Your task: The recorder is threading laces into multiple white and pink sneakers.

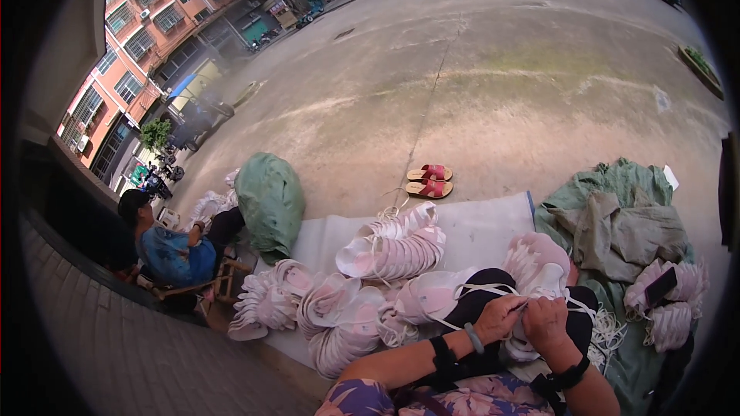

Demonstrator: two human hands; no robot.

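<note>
My left hand (499,319) and my right hand (546,323) meet over my lap, fingers pinched close together. Between them runs a white shoelace (487,287), its ends trailing out to both sides. Just beyond the fingers, a white and pink shoe upper (548,280) rests against my legs; its lower part is hidden behind my hands. A stack of pink uppers (532,253) leans behind it. Beside my left knee lies another pink upper (432,295). To the right of my right hand hangs a bundle of loose white laces (607,336).
Rows of nested uppers (347,331) cover the pale sheet (489,219) on my left. A stuffed green sack (270,204) stands near a seated person (173,250). Red sandals (430,181) lie ahead. At right, a phone (660,285) rests on uppers beside green sacking (609,216).
</note>
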